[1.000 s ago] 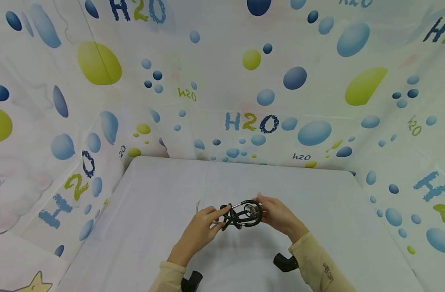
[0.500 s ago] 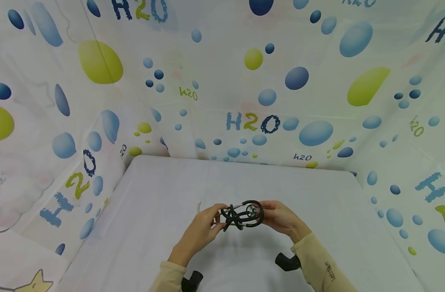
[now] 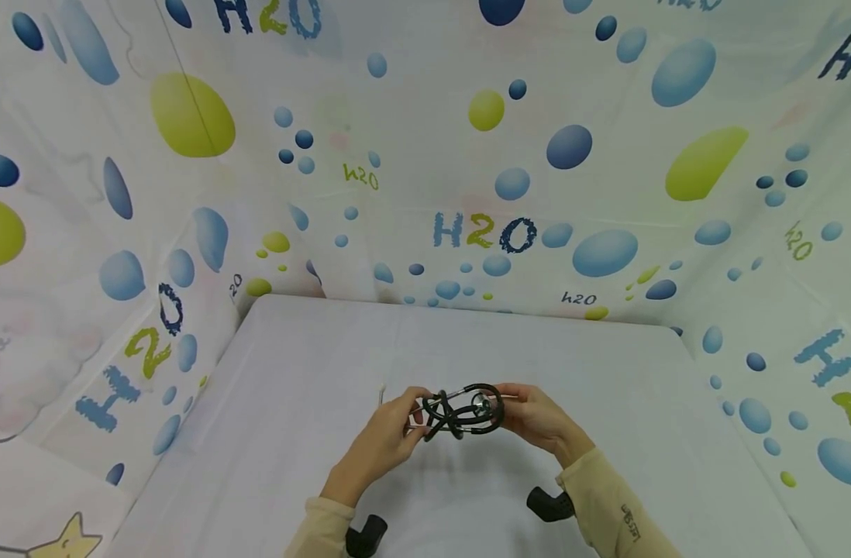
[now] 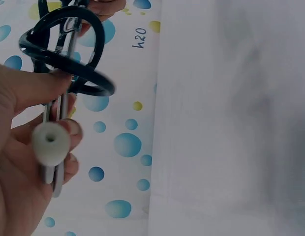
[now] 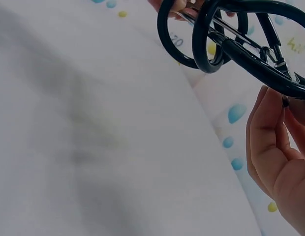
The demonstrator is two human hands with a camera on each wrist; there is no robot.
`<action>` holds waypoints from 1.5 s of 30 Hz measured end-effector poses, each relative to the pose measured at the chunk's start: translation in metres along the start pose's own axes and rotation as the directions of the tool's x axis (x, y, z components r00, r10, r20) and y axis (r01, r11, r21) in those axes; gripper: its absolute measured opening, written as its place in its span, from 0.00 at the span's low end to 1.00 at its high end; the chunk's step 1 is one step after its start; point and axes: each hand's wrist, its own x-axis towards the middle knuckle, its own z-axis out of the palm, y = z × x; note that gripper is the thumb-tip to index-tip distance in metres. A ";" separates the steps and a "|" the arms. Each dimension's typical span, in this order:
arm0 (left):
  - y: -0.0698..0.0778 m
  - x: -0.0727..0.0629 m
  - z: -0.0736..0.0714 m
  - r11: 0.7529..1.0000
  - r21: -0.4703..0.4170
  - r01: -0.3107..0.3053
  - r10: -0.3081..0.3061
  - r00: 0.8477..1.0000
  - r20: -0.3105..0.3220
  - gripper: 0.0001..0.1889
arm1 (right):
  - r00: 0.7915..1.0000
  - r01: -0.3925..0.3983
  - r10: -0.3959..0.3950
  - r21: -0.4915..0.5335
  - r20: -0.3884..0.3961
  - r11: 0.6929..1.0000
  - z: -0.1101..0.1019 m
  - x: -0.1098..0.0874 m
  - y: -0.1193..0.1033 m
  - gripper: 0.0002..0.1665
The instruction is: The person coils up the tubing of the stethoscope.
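A stethoscope (image 3: pixel 460 422) with black tubing wound into loops is held up between both hands over the white table. My left hand (image 3: pixel 384 430) pinches its metal ear tubes, thumb on the near side. In the left wrist view a whitish ear tip (image 4: pixel 50 144) points at the camera, below the looped black tubing (image 4: pixel 69 64). At the other end my right hand (image 3: pixel 537 418) grips the coil by the round metal chest piece (image 3: pixel 480 402). The right wrist view has the right fingers (image 5: pixel 268 132) bent up under the tubing (image 5: pixel 270 73), part of that hold being cut off by the frame edge.
The white-covered table (image 3: pixel 314 349) reaches back to a curtain (image 3: pixel 397 108) printed with blue and green drops and H2O lettering, which also covers both sides. Black wrist-worn pieces (image 3: pixel 549 504) stick out beneath the sleeves (image 3: pixel 610 504).
The left index finger has drawn back from the top of the tubing to the ear tubes. The right fingers have lowered slightly behind the coil. The stethoscope itself stays almost in place.
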 end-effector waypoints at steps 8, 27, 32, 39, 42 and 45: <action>-0.001 0.002 -0.001 0.999 -0.044 -0.018 0.020 0.999 0.039 0.26 | 0.996 -0.080 0.081 0.025 -0.044 0.996 -0.001 0.000 0.004 0.14; 0.003 0.004 -0.003 0.993 -0.020 0.118 -0.116 0.991 0.066 0.31 | 0.994 -0.061 0.047 -0.143 -0.103 0.988 0.015 0.001 -0.001 0.33; 0.004 0.006 -0.002 0.995 -0.008 0.104 -0.104 0.994 0.041 0.27 | 0.993 -0.056 0.041 -0.142 -0.107 0.988 0.018 0.004 -0.002 0.33; 0.005 0.006 -0.001 0.995 0.036 0.089 -0.089 0.996 0.000 0.22 | 0.993 -0.056 0.039 -0.149 -0.115 0.987 0.022 0.005 -0.003 0.32; 0.005 0.005 0.000 0.993 0.060 0.103 -0.104 0.995 0.011 0.21 | 0.993 -0.052 0.033 -0.164 -0.115 0.985 0.022 0.006 -0.002 0.32; 0.005 0.005 0.001 0.991 0.087 0.101 -0.103 0.994 0.020 0.20 | 0.992 -0.049 0.028 -0.175 -0.122 0.983 0.023 0.007 -0.001 0.32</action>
